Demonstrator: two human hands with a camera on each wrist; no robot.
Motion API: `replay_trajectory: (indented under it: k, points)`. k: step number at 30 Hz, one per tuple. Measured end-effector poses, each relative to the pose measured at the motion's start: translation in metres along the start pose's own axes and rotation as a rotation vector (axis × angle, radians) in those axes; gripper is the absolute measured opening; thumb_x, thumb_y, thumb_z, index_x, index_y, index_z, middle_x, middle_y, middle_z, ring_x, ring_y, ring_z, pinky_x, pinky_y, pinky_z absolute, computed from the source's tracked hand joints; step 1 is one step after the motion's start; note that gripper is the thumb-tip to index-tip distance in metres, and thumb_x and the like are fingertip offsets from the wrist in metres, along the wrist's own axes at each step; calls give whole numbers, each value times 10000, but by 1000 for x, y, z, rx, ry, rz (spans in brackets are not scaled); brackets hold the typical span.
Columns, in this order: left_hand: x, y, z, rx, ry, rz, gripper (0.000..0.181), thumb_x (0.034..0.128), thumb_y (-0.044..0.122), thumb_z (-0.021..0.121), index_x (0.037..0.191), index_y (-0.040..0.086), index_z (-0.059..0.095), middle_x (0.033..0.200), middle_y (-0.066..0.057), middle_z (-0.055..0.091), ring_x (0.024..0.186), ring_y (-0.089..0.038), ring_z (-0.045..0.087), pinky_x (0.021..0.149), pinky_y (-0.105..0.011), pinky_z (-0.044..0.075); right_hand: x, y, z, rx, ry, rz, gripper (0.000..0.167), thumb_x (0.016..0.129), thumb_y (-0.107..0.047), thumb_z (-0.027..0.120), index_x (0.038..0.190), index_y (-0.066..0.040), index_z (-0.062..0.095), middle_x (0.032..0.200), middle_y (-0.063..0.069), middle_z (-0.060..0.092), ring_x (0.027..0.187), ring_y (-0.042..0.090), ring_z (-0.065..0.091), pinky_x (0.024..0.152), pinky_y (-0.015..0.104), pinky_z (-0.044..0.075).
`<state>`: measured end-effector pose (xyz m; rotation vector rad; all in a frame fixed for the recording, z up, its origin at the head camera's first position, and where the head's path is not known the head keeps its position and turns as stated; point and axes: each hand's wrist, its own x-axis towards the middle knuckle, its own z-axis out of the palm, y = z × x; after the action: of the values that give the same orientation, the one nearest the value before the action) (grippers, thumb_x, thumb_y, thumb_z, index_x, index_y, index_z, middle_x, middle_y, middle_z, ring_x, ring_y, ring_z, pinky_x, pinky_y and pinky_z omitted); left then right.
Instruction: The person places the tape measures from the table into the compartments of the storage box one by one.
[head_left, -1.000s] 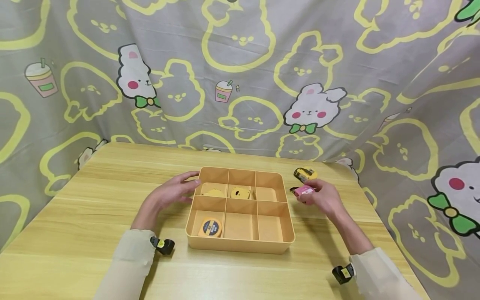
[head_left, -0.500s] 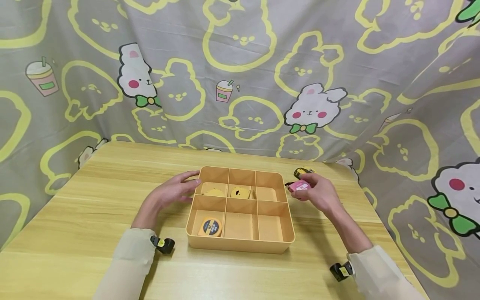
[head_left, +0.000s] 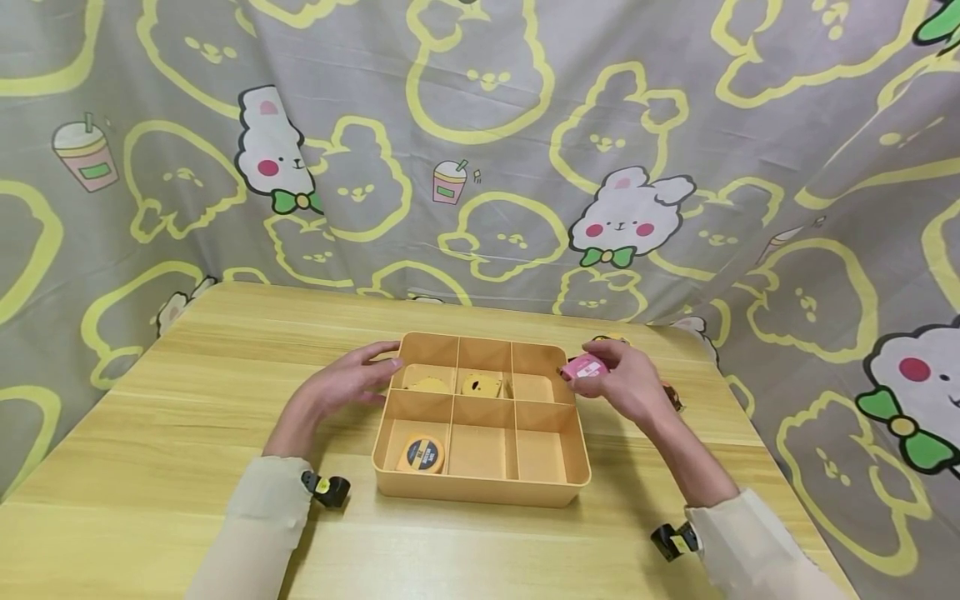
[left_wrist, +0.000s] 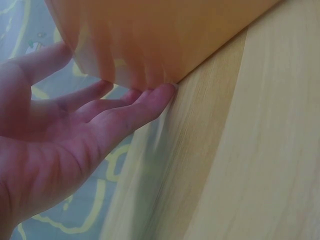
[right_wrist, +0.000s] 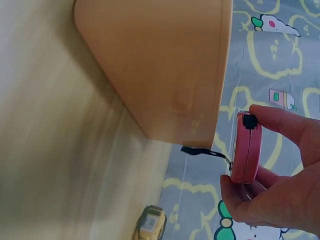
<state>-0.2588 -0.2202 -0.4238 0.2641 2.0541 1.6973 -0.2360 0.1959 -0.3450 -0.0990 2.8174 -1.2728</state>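
My right hand (head_left: 626, 383) pinches a pink tape measure (head_left: 583, 368) between thumb and fingers, raised beside the back right corner of an orange divided box (head_left: 480, 492). A black wrist strap (right_wrist: 202, 151) hangs from the tape measure in the right wrist view. On the box's left side rests my left hand (head_left: 348, 382), its fingertips against the outer wall (left_wrist: 150, 45) and its fingers fairly straight. An orange tape measure (head_left: 422, 456) with a dark round label lies in the front left compartment. Yellow items lie in the back left (head_left: 427, 384) and back middle (head_left: 481, 386) compartments, partly hidden by the dividers.
Behind my right hand is a yellow tape measure (right_wrist: 151, 222), mostly hidden in the head view. A small dark reddish-brown thing (head_left: 672, 397) shows past my right wrist. A patterned curtain (head_left: 495, 167) stands along the back and sides of the wooden table (head_left: 225, 375).
My right hand has carried the pink tape measure left, to the box's back right corner. The reddish-brown thing has come into sight behind the wrist. My left hand and the box have stayed put.
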Motion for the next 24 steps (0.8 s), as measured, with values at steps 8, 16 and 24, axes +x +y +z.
replay_trajectory:
  k: [8,16,24]
  points:
    - [0,0,1,2,4,-6,775,1050,396,543,1630,83,137,1653,-287,175,1511,-501,195,1124,-551,448,0,-8,7,3,-3,-24,655,756,-232,875,1334,-45,630,1244,189,668,992,252,619,745,263,529]
    - [1,0,1,-11,3,-6,764,1057,370,535,1630,74,126,1655,-291,157,1512,-507,182,1129,-561,439,-2,-17,14,31,-16,-26,669,744,-230,874,1341,-62,623,1233,156,674,1008,254,627,780,282,534]
    - [1,1,1,7,11,-1,784,1046,407,549,1628,75,142,1647,-290,195,1506,-507,207,1108,-549,466,-4,-27,19,27,-24,-67,658,750,-230,880,1330,-46,630,1203,162,678,1000,269,625,758,283,525]
